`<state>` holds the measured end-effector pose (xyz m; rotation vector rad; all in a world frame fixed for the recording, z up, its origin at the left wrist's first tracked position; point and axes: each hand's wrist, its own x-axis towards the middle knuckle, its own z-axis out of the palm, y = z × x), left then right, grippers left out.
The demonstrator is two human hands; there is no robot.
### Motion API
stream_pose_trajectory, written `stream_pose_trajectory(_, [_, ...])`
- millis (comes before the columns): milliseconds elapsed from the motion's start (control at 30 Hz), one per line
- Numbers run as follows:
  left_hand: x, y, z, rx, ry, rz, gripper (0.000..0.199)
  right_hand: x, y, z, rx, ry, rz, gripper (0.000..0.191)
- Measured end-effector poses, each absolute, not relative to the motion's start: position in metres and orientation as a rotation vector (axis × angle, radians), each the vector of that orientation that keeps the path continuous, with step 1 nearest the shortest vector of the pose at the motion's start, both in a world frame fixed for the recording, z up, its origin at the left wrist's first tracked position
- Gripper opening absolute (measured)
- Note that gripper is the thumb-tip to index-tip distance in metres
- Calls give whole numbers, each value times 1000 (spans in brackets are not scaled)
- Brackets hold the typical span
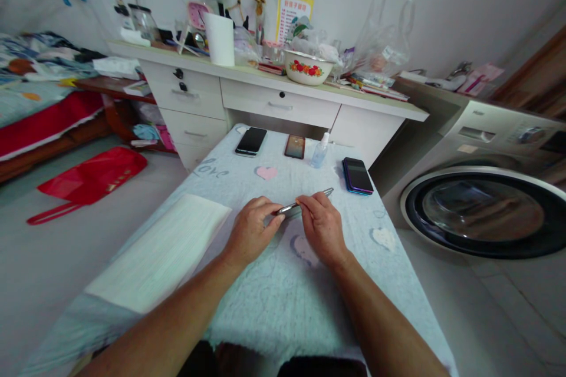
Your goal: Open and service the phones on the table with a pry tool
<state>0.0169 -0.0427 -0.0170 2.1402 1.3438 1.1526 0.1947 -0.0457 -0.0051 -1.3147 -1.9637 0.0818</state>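
Between my two hands is a thin, silver-edged smartphone (pixel 289 208), tilted so that mostly its edge shows. My left hand (pixel 253 228) pinches its left end between thumb and fingers. The fingers of my right hand (pixel 322 225) are closed on its right part, and one corner sticks out beyond them. Past my hands lie a black-screened phone (pixel 252 141), a smaller brown-screened phone (pixel 295 146) and a phone with a blue-purple edge (pixel 357 175). A clear spray bottle (pixel 319 152) stands upright beside the brown-screened one.
A pale blue cloth (pixel 274 294) covers the table. White folded sheets (pixel 161 253) lie at its left. Behind stands a white desk (pixel 278 100) bearing an enamel bowl (pixel 308 66) and a paper roll (pixel 220 40). To the right is a washing machine (pixel 477 135); a red bag (pixel 95 174) lies on the floor.
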Motion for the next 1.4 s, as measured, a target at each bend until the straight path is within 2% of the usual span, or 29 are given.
stream_pose_trajectory(900, [16, -41, -20, 2139, 1349, 1156, 7, 181, -53, -6, -1131, -2154, 142, 27])
stream_pose_trajectory(1233, [17, -41, -19, 2112, 1356, 1150, 10, 188, -47, -7, -1246, -2040, 113, 27])
stream_pose_trajectory(1400, [17, -41, -18, 2124, 1362, 1140, 11, 191, -45, -7, -1264, -1983, 108, 18])
